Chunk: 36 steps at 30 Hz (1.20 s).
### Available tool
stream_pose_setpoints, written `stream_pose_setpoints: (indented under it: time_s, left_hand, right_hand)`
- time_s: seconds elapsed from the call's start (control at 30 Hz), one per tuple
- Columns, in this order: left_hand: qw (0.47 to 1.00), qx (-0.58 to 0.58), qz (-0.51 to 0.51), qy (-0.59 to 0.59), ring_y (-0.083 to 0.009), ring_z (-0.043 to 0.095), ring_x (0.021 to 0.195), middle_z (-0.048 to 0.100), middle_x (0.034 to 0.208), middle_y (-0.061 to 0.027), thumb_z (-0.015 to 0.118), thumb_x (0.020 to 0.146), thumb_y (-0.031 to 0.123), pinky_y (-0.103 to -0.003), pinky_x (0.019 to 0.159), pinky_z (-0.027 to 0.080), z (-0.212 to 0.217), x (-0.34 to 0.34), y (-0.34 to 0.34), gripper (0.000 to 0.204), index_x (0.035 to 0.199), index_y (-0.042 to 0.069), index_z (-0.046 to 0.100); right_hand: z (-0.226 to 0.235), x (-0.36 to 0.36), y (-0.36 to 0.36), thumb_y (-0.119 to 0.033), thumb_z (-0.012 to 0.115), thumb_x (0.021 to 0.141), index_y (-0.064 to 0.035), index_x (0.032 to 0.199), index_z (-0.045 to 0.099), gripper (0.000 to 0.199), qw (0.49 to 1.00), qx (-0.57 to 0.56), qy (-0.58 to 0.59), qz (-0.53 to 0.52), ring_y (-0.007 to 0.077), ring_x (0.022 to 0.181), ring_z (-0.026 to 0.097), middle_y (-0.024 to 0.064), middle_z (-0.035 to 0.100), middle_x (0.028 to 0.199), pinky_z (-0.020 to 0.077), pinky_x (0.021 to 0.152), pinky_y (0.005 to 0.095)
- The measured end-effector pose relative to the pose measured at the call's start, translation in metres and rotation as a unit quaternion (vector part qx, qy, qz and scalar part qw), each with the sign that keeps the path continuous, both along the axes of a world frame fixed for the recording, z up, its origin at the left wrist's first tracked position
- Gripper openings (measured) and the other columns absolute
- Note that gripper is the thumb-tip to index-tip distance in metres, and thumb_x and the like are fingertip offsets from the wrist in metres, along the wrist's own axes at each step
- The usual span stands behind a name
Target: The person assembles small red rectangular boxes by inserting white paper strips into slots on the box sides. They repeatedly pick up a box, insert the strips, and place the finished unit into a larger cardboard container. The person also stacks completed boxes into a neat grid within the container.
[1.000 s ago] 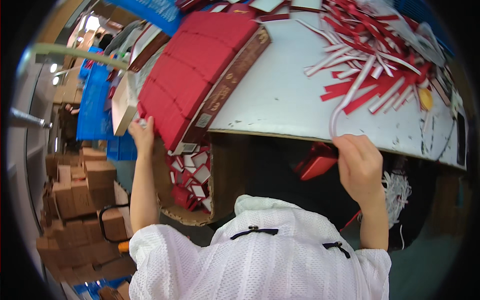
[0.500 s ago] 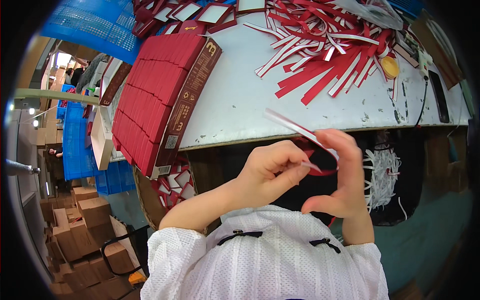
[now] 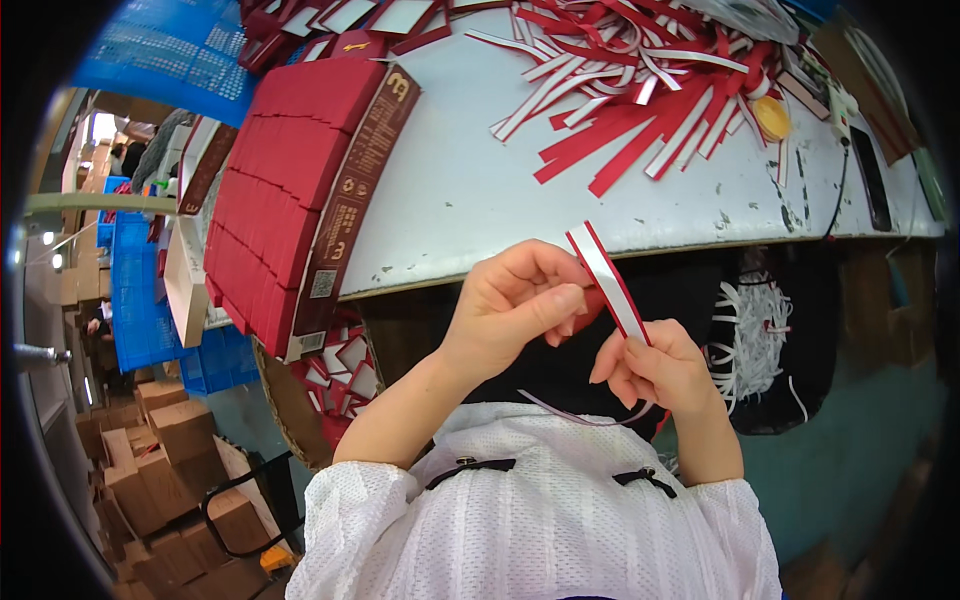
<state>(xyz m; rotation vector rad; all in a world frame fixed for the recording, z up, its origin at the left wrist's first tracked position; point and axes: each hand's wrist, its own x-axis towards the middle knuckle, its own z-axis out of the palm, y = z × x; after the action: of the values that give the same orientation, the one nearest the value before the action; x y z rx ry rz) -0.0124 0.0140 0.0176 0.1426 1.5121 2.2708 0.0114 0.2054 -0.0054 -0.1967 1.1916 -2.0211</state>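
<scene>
A red strip with a white band along its face [image 3: 608, 283] stands tilted between my hands. My right hand [image 3: 665, 368] is closed, pinching its lower end between thumb and fingers. My left hand [image 3: 525, 300] is closed beside the strip, its thumb and curled fingers at a red part [image 3: 591, 308] behind it. Whether that part belongs to the same strip I cannot tell. A thin, pale, narrow ribbon [image 3: 585, 417] curves below my right hand, in front of my white top.
Many loose red-and-white strips [image 3: 640, 120] lie heaped on the white table [image 3: 450, 190]. Left stands a long tray of packed red boxes [image 3: 280, 180]. A yellow round tub [image 3: 771, 119] and phone [image 3: 873, 180] are at right. White scraps [image 3: 752, 340] hang in a black bag below the edge.
The strip has turned from a curled loop to a straighter, steeper position. My right hand has closed on its lower end. My left hand has moved slightly up and left.
</scene>
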Motion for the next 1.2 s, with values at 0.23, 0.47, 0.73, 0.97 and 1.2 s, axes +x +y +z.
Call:
stream_pose_setpoints:
  time_s: [0.23,0.47,0.73,0.97,1.2]
  left_hand:
    - [0.995,-0.098,-0.02,0.023,-0.0034,0.045,0.054,0.053,0.066,-0.0024,0.051,0.079,0.008,-0.016,0.047,0.035,0.012,-0.013,0.005,0.011,0.082,-0.002,0.053]
    - [0.995,-0.09,-0.04,-0.032,-0.0037,0.043,0.048,0.051,0.057,-0.001,0.051,0.078,0.012,-0.016,0.042,0.032,0.005,-0.02,0.001,0.014,0.072,0.0,0.055]
    - [0.987,-0.141,0.071,0.042,-0.0077,0.049,0.048,0.054,0.059,-0.0061,0.047,0.078,0.006,-0.017,0.043,0.037,0.002,-0.018,0.001,0.013,0.074,-0.003,0.056]
    - [0.926,-0.27,0.02,0.265,-0.0097,0.054,0.058,0.057,0.068,-0.0062,0.047,0.079,0.001,-0.021,0.052,0.043,0.0,-0.016,0.015,0.013,0.077,-0.004,0.058]
    - [0.859,-0.324,0.032,0.394,-0.0219,0.042,0.042,0.044,0.053,-0.0101,0.053,0.066,-0.004,-0.03,0.04,0.034,-0.003,-0.018,0.021,0.013,0.057,0.0,0.045]
  right_hand:
    - [-0.003,-0.001,0.003,-0.024,0.039,0.089,0.0011,0.081,0.058,0.032,1.0,-0.011,0.002,0.028,0.0018,0.04,0.034,-0.0001,0.046,0.049,0.0237,0.038,0.0174]
    - [0.003,-0.004,0.003,-0.025,0.039,0.089,0.0007,0.082,0.058,0.033,0.998,-0.008,0.022,0.052,0.0016,0.04,0.034,-0.0016,0.045,0.048,0.0241,0.038,0.0178]
    - [0.001,-0.018,0.009,-0.019,0.049,0.084,0.0011,0.088,0.055,0.021,0.981,0.127,0.135,-0.06,0.0071,0.055,0.046,0.0019,0.051,0.063,0.0369,0.051,0.0207]
    - [0.026,-0.034,-0.017,-0.006,0.062,0.059,-0.0025,0.086,0.057,0.027,0.576,0.363,0.663,-0.312,0.021,0.065,0.053,0.0065,0.055,0.078,0.0424,0.057,0.0313]
    - [0.016,-0.035,-0.013,-0.006,0.058,0.055,-0.0005,0.078,0.055,0.024,0.56,0.388,0.687,-0.252,0.0179,0.057,0.052,0.0062,0.054,0.073,0.04,0.048,0.0272]
